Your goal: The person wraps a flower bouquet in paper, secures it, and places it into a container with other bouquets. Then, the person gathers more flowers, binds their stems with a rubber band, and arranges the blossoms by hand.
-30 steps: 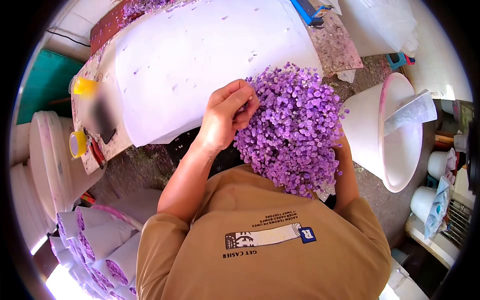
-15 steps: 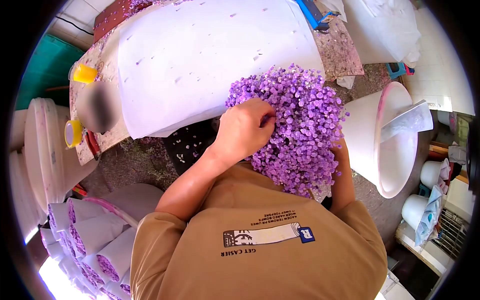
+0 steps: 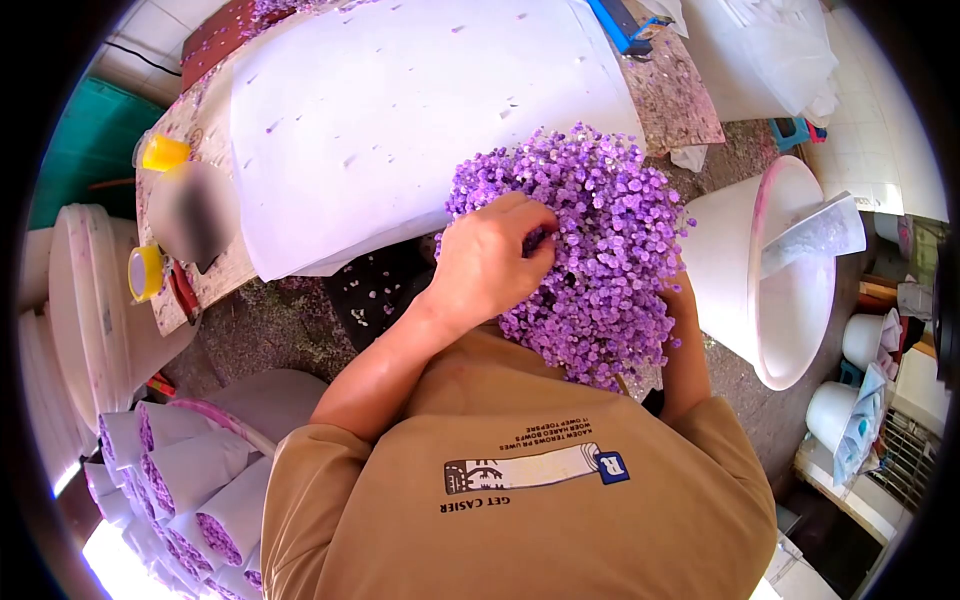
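Observation:
A large, dense bunch of small purple flowers (image 3: 600, 260) is in front of my chest, over the table's near edge. My left hand (image 3: 497, 255) lies against its left side, fingers curled and closed on some of the purple flowers. My right forearm (image 3: 688, 350) reaches up behind the bunch's right side; the flowers hide my right hand and its fingers. Beyond the bunch, white paper sheets (image 3: 400, 120) with scattered petals cover much of the table (image 3: 675, 90).
Yellow tape rolls (image 3: 146, 273) and red-handled pliers (image 3: 183, 290) are on the table's left. A blue tool (image 3: 622, 28) is at the back. A white bucket (image 3: 725, 255) stands right; paper-wrapped purple bunches (image 3: 190, 480) are at lower left. A black item (image 3: 375, 290) is beneath the table edge.
My left hand has moved right and slightly down from the bunch's upper left edge, further over the flowers. The bunch and my right arm have stayed nearly in place.

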The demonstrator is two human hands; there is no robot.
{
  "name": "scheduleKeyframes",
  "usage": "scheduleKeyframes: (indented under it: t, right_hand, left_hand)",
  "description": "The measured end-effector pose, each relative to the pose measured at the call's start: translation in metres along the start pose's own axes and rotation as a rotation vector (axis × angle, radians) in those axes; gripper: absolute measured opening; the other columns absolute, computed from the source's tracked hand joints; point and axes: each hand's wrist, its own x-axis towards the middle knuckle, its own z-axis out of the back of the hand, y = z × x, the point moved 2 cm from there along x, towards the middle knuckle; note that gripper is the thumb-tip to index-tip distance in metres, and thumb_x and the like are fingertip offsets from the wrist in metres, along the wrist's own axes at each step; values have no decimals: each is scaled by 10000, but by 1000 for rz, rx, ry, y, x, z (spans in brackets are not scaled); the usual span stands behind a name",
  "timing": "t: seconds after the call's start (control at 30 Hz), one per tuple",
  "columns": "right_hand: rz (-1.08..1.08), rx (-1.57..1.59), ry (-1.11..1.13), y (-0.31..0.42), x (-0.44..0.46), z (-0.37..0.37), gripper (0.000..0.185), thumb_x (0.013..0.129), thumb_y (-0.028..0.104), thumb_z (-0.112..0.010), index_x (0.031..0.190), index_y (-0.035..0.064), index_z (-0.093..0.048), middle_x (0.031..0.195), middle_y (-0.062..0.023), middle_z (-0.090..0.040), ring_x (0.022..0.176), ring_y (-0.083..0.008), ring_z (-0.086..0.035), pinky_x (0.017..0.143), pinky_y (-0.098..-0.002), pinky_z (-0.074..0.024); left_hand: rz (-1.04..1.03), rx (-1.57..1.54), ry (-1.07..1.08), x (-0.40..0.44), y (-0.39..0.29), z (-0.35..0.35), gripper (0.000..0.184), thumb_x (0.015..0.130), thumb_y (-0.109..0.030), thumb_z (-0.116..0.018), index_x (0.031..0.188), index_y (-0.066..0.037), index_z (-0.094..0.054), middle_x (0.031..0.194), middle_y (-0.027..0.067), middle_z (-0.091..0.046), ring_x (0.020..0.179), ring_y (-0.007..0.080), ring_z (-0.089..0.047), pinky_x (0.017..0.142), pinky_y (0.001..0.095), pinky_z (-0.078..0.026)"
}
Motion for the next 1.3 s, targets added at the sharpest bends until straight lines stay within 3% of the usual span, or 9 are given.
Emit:
scheduleKeyframes:
  t: [0.17,0.27,0.37,0.5,0.6,0.7,0.77,0.9,1.3]
  right_hand:
    - [-6,53,-57,0,-1,-3,776,858,296,-779,1493,-5,-452,1488,-132,-536,1349,-271,-515,1158,-409,-380]
    - [-29,41,-43,5,-1,-4,800,859,306,-781,1509,-1,-430,1499,-133,-524,1354,-271,-513,1160,-411,-380]
    - [-41,74,-33,5,-3,-5,806,863,304,-780,1516,0,-420,1499,-134,-522,1355,-271,-511,1160,-411,-380]
    - [-43,125,-59,-2,-4,-2,786,878,284,-766,1519,0,-412,1497,-134,-522,1352,-266,-512,1157,-412,-384]
    - [-52,66,-62,-8,-4,-1,781,879,285,-763,1517,-1,-415,1496,-134,-522,1350,-263,-514,1153,-412,-387]
    - [-27,128,-44,-5,-4,-1,777,876,290,-764,1511,-2,-424,1493,-134,-525,1346,-263,-516,1150,-412,-390]
    - [-15,190,-37,-11,-4,2,775,875,293,-765,1508,-2,-429,1490,-134,-528,1344,-263,-517,1149,-412,-391]
    - [-37,116,36,-26,-2,8,751,887,297,-746,1503,-4,-438,1494,-133,-525,1343,-264,-518,1151,-411,-389]
    - [-56,70,8,-40,-5,11,770,899,339,-719,1524,7,-417,1512,-135,-507,1380,-269,-485,1179,-408,-350]
  left_hand:
    - [-10,72,25,0,-4,1,150,790,-49,-751,936,-44,-718,866,120,-669,695,313,-651,633,388,-531]
    - [-43,50,-3,-1,-1,-1,112,809,-46,-732,919,-38,-708,808,93,-636,663,240,-634,603,363,-510]
    - [95,-244,42,-3,8,1,88,834,-32,-689,920,-27,-675,793,38,-599,636,150,-568,568,318,-463]
    - [543,-1312,56,-4,20,14,46,888,-54,-547,926,-59,-521,803,41,-485,620,60,-343,510,238,-253]
    - [583,-1352,75,-5,9,23,74,879,-43,-550,939,-63,-513,827,74,-508,623,60,-352,504,247,-268]
    - [559,-1164,209,-6,4,20,55,882,-26,-568,935,-36,-555,846,70,-556,636,67,-401,528,247,-319]
    - [299,-642,310,-4,2,16,50,893,-13,-597,936,0,-620,869,43,-609,667,74,-480,575,237,-378]
    - [118,-279,94,-2,-4,5,123,911,-22,-637,1009,25,-693,875,59,-663,704,102,-564,635,275,-466]
    - [-35,83,104,3,-8,9,191,802,-23,-746,988,-31,-707,902,134,-629,760,344,-653,663,418,-525]
